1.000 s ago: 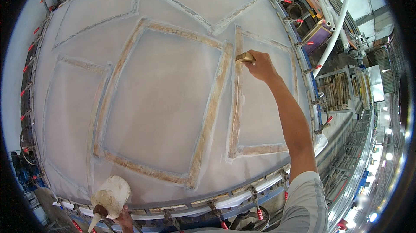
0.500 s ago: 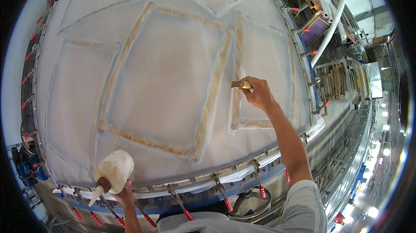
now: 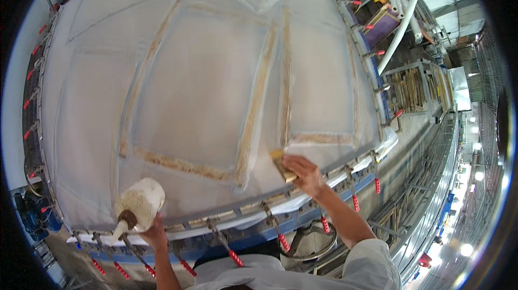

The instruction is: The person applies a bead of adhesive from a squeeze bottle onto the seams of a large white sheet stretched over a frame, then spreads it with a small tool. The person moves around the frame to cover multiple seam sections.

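Note:
My left hand point(image 3: 155, 234) grips a large white squeeze bottle point(image 3: 144, 203) at the near left edge of the sheet. The bottle is smeared and tilted, and its brown collar and pale nozzle point down to the left. Closed round a small flat brush-like tool point(image 3: 283, 167), brown with a yellowish end, is my right hand point(image 3: 305, 174). That tool is at the sheet's near side, just below the corner of the right-hand framed outline; whether it touches the sheet I cannot tell. Pale sheeting point(image 3: 199, 85) covers the wide table, with brownish strips point(image 3: 183, 165) marking out rectangles.
Clamps with red handles point(image 3: 236, 257) line the table's edges, several sticking out toward me. A blue beam point(image 3: 243, 244) runs along the near side. White pipes point(image 3: 402, 25) and stacked wood strips point(image 3: 407, 90) stand at the right. Blue machinery point(image 3: 32, 214) is at the lower left.
My right hand has drawn the brush-like tool toward me and slightly left, from the strip to below its near corner. The tool is now turned more upright in view. My left hand stays on the bottle.

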`<state>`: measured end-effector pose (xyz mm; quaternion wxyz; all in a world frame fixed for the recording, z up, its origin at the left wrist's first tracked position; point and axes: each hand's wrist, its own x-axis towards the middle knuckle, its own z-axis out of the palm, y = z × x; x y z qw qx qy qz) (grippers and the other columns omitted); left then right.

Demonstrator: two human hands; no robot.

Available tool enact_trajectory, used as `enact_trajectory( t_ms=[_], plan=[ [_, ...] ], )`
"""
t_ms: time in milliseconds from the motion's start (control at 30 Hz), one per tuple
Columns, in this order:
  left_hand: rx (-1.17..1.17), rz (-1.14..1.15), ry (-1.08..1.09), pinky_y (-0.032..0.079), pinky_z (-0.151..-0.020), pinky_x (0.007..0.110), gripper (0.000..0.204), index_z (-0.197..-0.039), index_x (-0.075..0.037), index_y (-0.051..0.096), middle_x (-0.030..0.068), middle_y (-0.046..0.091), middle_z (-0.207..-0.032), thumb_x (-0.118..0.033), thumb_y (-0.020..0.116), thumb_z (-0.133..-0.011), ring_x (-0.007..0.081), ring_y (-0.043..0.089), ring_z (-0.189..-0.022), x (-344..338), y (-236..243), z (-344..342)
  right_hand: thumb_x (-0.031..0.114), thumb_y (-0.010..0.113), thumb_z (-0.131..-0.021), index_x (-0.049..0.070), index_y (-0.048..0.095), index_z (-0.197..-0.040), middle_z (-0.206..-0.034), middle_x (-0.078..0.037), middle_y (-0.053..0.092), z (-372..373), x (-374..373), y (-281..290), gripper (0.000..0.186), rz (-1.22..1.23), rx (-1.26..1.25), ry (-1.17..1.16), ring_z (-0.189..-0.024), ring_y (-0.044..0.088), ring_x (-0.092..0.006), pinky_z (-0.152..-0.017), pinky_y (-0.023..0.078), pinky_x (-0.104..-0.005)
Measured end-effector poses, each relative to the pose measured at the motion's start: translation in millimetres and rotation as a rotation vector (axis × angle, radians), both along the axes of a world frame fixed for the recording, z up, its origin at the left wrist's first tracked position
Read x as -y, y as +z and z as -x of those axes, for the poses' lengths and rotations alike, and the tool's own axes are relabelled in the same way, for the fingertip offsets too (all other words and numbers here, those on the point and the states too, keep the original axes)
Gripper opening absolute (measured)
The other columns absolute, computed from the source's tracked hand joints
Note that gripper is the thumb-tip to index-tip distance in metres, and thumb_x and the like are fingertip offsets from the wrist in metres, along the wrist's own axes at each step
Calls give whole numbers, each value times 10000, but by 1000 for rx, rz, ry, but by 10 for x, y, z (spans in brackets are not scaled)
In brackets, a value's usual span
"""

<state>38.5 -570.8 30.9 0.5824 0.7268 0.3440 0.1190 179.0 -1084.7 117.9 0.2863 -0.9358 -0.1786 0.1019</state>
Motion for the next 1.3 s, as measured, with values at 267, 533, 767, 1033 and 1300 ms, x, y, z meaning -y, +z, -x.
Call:
enact_trajectory(
  t_ms=[267,533,767,1033,1300],
  plan=[
    [27,-145,-50,467,-1039,425,708,-1461,-32,402,136,516,-1439,-57,781,-864,271,540,-1255,-119,-140,282,191,778,-893,15,718,-1058,-902,-92,755,-2363,250,294,248,-79,195,-587,-846,681,-134,-742,536,-318],
    [-393,-18,-23,482,-1007,441,526,-1314,-8,543,131,591,-1329,-222,781,-897,279,580,-1181,-696,-411,1005,380,799,-824,86,737,-1064,-958,-180,743,-5044,955,-207,385,218,577,-540,-903,709,-378,-770,543,-458],
    [-522,131,-15,510,-956,436,482,-1240,4,589,124,632,-1241,-269,787,-896,271,612,-1109,-497,12,921,349,755,-849,67,710,-1038,-948,-170,741,-5360,1022,-298,343,275,431,-401,-928,699,-388,-841,543,-479],
    [-372,-61,-158,551,-868,405,399,-1173,6,635,98,672,-1138,-234,788,-894,241,641,-1034,-430,-126,865,242,740,-859,67,681,-1055,-922,-216,717,-4335,929,-203,269,369,305,-290,-910,684,-442,-809,532,-514],
    [-60,-122,-137,569,-843,386,428,-1285,-25,571,85,656,-1199,-92,762,-907,208,644,-1026,-37,95,155,111,722,-879,43,674,-1068,-967,-204,723,-2999,531,57,207,230,152,-319,-926,700,-393,-791,537,-461]
  ],
)
